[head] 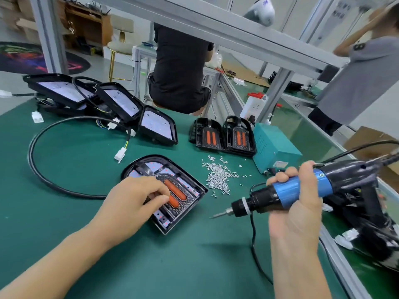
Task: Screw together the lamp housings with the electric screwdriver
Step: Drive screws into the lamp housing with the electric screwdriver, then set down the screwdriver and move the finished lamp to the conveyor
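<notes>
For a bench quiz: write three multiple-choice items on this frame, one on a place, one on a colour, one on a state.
1. The screws lie:
A. between housing and power box
B. in a tray
C. on the floor

2. The screwdriver grip band is:
A. red
B. blue
C. yellow

3. The screwdriver tip is:
A. in the housing
B. in the screws
C. in the air, off the housing

Key: 1 A, the pile sits loose on the mat; 2 B, blue shows beside the right hand; 3 C, the tip hangs beside the housing, which the left hand steadies.
</notes>
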`<action>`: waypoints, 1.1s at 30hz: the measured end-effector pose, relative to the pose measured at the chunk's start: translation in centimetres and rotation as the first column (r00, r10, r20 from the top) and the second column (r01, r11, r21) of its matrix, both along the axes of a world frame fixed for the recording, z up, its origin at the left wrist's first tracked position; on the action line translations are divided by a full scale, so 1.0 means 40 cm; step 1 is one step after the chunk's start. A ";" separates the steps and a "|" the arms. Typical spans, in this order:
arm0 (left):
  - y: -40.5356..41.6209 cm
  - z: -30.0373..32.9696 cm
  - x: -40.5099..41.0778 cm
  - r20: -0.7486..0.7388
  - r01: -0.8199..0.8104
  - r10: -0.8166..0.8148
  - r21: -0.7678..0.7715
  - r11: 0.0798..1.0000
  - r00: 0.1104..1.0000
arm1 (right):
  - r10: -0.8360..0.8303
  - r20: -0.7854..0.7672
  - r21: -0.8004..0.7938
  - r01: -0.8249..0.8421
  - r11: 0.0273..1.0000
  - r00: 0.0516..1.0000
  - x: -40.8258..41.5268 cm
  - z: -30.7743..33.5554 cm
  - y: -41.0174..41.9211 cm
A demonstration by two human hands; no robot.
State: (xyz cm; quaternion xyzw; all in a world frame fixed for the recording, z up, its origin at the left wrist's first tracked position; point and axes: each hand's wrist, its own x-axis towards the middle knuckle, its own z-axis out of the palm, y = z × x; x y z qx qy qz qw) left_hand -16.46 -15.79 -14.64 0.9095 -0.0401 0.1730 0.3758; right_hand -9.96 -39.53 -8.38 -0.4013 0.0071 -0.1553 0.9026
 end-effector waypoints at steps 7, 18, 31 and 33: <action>-0.091 0.069 0.109 0.057 0.027 -0.030 0.054 0.998 0.998 | -0.003 -0.223 -0.290 -0.064 0.955 0.975 0.082 -0.040 -0.157; -0.265 0.064 0.240 -0.126 0.077 0.031 0.766 0.638 0.992 | -0.295 -0.382 -0.902 -0.423 -0.089 0.876 0.167 -0.139 -0.178; -0.317 0.017 0.239 -0.279 0.213 0.113 0.890 0.403 0.954 | -0.394 -0.120 -0.640 -0.374 -0.671 0.911 0.205 -0.171 -0.110; -0.319 0.017 0.244 -0.298 0.231 0.118 0.889 0.395 0.947 | -0.367 -0.065 -0.612 -0.328 -0.719 0.928 0.208 -0.150 -0.097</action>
